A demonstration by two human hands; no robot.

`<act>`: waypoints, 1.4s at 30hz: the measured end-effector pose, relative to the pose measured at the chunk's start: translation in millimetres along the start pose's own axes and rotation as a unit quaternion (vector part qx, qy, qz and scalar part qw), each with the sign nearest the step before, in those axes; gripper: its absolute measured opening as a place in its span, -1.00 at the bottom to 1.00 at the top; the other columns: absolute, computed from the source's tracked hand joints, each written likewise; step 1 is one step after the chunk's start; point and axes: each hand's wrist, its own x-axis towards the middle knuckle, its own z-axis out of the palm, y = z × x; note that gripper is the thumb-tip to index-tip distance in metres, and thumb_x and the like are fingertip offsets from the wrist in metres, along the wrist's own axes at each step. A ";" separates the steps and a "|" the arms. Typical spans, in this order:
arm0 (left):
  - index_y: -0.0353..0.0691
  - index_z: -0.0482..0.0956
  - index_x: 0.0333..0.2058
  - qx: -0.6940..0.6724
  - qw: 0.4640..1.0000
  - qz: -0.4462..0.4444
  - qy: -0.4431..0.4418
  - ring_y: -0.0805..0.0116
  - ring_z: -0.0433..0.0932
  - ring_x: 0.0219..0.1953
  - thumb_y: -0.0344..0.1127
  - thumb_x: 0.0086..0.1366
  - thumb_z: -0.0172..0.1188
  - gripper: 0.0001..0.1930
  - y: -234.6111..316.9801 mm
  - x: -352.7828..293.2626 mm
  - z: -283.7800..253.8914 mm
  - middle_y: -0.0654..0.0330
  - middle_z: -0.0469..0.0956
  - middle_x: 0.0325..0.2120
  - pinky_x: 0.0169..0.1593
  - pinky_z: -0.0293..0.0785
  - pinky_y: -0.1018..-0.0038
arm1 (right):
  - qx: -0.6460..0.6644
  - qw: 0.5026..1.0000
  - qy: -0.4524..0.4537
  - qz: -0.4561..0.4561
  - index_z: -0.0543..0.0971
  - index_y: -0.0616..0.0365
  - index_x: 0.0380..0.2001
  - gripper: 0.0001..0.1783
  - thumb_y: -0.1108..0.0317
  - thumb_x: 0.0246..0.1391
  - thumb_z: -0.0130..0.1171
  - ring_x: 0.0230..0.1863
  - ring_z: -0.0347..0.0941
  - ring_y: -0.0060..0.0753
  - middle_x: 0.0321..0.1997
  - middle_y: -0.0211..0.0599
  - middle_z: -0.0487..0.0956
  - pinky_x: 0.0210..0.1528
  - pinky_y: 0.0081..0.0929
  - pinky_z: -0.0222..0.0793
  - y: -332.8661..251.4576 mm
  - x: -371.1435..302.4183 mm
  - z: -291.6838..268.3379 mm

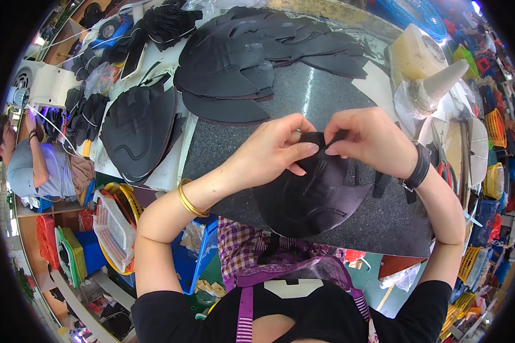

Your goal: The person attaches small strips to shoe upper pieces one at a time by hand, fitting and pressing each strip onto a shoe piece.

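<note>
A black, smooth, leather-like panel (310,207) with a curved seam line lies on the dark speckled worktop (223,151), its near edge toward my body. Both hands meet at its far edge. My left hand (280,147) pinches that edge between thumb and fingers. Close beside it, my right hand (367,138) grips the same edge, thumb against forefinger. The fingertips are almost touching, and the bit of edge between them is partly hidden. Small black strips (381,184) lie on the worktop by my right wrist.
Beyond my hands spreads a pile of similar black panels (229,68). Another stack (137,128) sits at the left. To the right stand a yellowish container with a cone-shaped spout (443,81) and scissors (445,166). A blue bin (195,251) is below; another person (43,163) works at far left.
</note>
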 end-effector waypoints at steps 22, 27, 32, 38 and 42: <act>-0.44 0.39 -0.26 0.040 0.995 0.077 0.058 0.47 0.58 -0.47 -0.44 0.25 0.10 -0.83 6.3 -35.4 16.0 0.09 0.59 -0.49 -0.45 0.57 0.54 | -0.003 0.993 0.043 -0.107 0.39 0.16 -0.46 -0.78 0.39 -0.15 0.22 -0.47 0.48 -0.12 -0.54 -0.20 0.48 -0.44 -0.34 0.39 -4.0 -13.6 25.8; -0.38 0.39 -0.24 -0.073 0.994 0.071 0.028 0.44 0.59 -0.43 -0.35 0.34 -0.02 -0.82 13.0 -29.5 13.4 0.09 0.58 -0.43 -0.41 0.60 0.52 | -0.239 0.936 0.198 -0.166 0.43 0.14 -0.43 -0.79 0.40 -0.20 0.20 -0.46 0.43 -0.27 -0.48 -0.31 0.44 -0.42 -0.38 0.34 -18.2 -20.2 35.4; -0.38 0.41 -0.12 -0.313 0.920 -0.148 -0.181 0.43 0.61 -0.35 -0.28 0.37 -0.04 -0.74 -15.9 -10.7 -7.4 0.17 0.55 -0.35 -0.33 0.66 0.44 | -0.387 0.859 0.221 -0.253 0.39 0.06 -0.52 -0.87 0.37 -0.22 0.10 -0.48 0.30 -0.48 -0.55 -0.47 0.29 -0.41 -0.55 0.26 -37.8 -34.9 37.0; -0.30 0.43 -0.14 -0.306 0.919 -0.129 -0.212 0.49 0.56 -0.24 -0.16 0.39 -0.09 -0.69 -13.4 -8.1 -11.8 0.27 0.52 -0.29 -0.19 0.64 0.41 | -0.412 0.828 0.244 -0.292 0.50 0.13 -0.37 -0.73 0.36 -0.27 0.13 -0.35 0.40 -0.47 -0.47 -0.42 0.36 -0.20 -0.51 0.30 -43.4 -40.6 41.5; -0.29 0.43 -0.12 -0.193 0.941 -0.136 -0.244 0.53 0.55 -0.24 -0.21 0.41 -0.12 -0.72 -1.4 -9.3 -9.4 0.29 0.51 -0.27 -0.22 0.64 0.45 | -0.216 0.929 0.125 -0.273 0.50 0.13 -0.32 -0.67 0.30 -0.23 0.28 -0.34 0.41 -0.35 -0.38 -0.38 0.43 -0.12 -0.35 0.23 -37.1 -46.3 26.5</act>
